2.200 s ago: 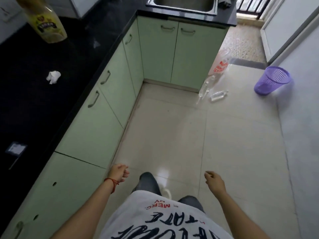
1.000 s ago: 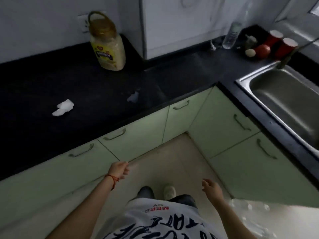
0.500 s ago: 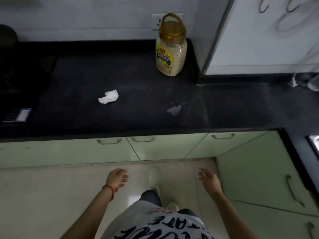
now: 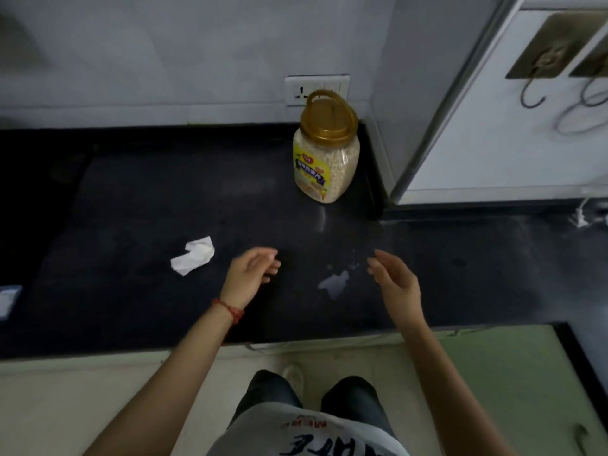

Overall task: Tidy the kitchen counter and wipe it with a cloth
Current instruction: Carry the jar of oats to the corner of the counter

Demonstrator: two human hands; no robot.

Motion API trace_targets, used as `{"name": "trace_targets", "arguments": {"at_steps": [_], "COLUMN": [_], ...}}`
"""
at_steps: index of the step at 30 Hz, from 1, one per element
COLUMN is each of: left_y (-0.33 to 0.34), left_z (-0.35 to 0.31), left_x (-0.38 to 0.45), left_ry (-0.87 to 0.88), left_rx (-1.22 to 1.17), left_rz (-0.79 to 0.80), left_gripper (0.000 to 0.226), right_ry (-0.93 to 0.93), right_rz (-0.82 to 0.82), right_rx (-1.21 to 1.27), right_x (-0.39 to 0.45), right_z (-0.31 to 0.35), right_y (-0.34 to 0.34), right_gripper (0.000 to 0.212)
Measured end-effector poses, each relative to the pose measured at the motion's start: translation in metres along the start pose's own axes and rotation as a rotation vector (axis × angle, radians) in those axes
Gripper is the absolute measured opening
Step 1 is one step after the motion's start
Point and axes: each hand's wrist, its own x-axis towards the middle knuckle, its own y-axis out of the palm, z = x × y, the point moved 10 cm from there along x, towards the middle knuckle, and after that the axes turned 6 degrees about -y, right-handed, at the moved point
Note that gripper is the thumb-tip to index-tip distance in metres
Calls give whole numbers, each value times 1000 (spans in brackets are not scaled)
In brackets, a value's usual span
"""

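On the black counter [image 4: 131,291], both the left hand [image 4: 250,275] and right hand [image 4: 396,279] hover empty with fingers loosely apart, flanking what looks like a small spill [image 4: 334,283], near a crumpled tissue [image 4: 193,255].

You are standing in a home kitchen. A black stone counter [image 4: 131,291] runs along a pale wall, with light green cabinet fronts [image 4: 513,373] below it. A wall socket [image 4: 316,89] sits just above the counter, and metal hooks [image 4: 539,70] are stuck to the white panel on the right. A gold-lidded plastic jar of oats [image 4: 325,149] stands at the back corner of the counter.
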Motion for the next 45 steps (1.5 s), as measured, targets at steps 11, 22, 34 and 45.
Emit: {"name": "trace_targets", "arguments": {"at_steps": [11, 22, 34, 45], "left_y": [20, 68, 45, 64], "left_z": [-94, -112, -63, -78], "left_x": [169, 213, 175, 181], "left_ry": [-5, -49, 50, 152], "left_rx": [-127, -162, 40, 223], "left_rz": [-137, 73, 157, 337], "left_gripper": [44, 61, 100, 113], "right_ry": [50, -59, -69, -50], "right_rz": [-12, 127, 472, 494], "right_rx": [-69, -191, -150, -203], "right_x": [138, 201, 214, 199], "right_z": [23, 30, 24, 27], "right_y": [47, 96, 104, 96], "right_gripper": [76, 109, 115, 119]}}
